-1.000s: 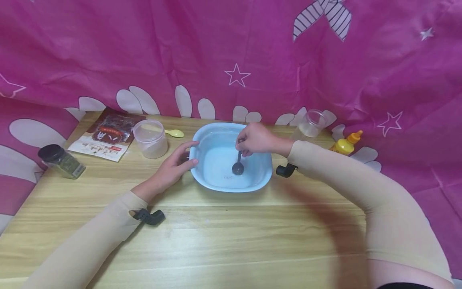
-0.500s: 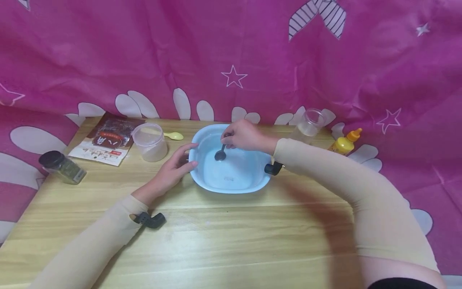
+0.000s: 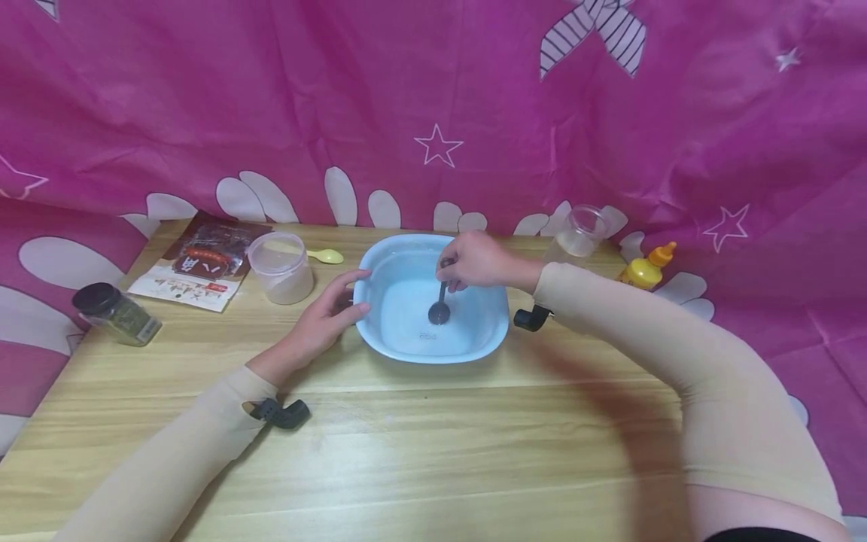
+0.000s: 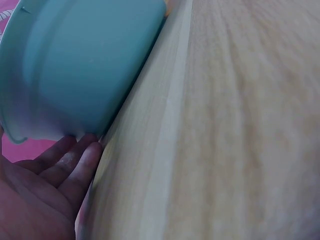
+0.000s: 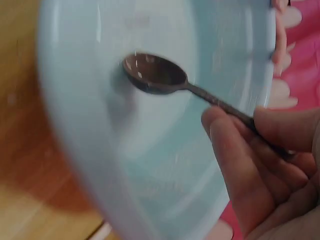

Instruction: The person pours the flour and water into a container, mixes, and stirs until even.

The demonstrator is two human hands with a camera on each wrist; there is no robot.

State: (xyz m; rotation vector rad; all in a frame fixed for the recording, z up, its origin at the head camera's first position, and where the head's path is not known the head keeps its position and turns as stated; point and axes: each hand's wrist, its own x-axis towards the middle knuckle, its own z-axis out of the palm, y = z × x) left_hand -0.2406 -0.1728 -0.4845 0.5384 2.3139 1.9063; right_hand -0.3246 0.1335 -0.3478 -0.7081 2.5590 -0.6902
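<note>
In the head view a pale blue plastic basin (image 3: 433, 350) stands mid-table. My right hand (image 3: 477, 260) pinches the thin handle of a dark measuring spoon (image 3: 439, 312) between thumb and fingers. The spoon's round bowl (image 5: 155, 74) faces up inside the basin's outline and glints in the right wrist view; I cannot tell whether it holds liquid. At the basin's left side, my left hand (image 3: 325, 312) touches the rim with thumb and index finger. Its other fingers (image 4: 82, 165) lie fairly straight against the outer wall, low near the table, in the left wrist view.
Left of the basin are a lidded clear tub (image 3: 281, 269), a yellow spoon (image 3: 327, 257), a brown-and-white packet (image 3: 203, 260) and a black-capped spice jar (image 3: 118, 315). Behind the right forearm stand a clear jar (image 3: 579, 233) and a yellow squeeze bottle (image 3: 643, 271). A pink curtain (image 3: 379, 98) hangs behind.
The right hand and measuring spoon first moved left and away over the basin, then back right and nearer. The left hand has stayed at the basin's side.
</note>
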